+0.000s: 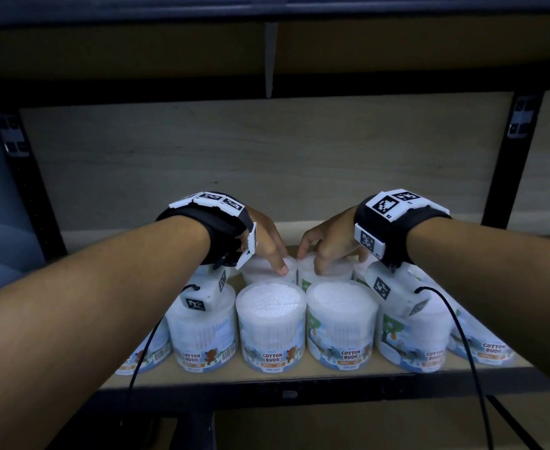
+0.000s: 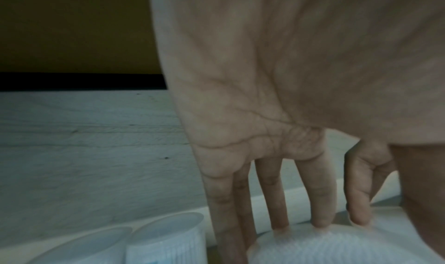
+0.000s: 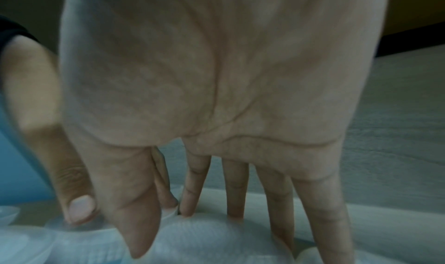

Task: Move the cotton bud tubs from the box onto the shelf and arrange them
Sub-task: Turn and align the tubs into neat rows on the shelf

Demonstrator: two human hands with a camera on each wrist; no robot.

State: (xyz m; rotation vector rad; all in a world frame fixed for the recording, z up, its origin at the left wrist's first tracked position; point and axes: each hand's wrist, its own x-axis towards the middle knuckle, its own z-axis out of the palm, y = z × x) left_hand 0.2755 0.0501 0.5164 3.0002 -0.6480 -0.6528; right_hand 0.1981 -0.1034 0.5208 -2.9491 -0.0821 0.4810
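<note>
Two bare forearms reach over a front row of tubs (image 1: pixel 271 326) standing on the shelf (image 1: pixel 267 378). Left hand (image 1: pixel 264 241) and right hand (image 1: pixel 327 241), fingers spread, each press a back-row tub's lid. Box unseen; arranging seems nearly finished.

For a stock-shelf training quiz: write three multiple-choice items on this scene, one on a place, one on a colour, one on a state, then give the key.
1. Where do the cotton bud tubs stand?
A. on the shelf board
B. in a box
C. on the floor

2. What colour are the buds inside the tubs?
A. pink
B. white
C. black

3. What is the left hand doing?
A. hanging idle
B. gripping a cable
C. touching a back-row tub's top

Key: 1 A, the tubs sit in rows on the shelf. 2 B, white shows through the clear walls. 3 C, its fingertips rest on the lid, as the right hand does alongside.
</note>
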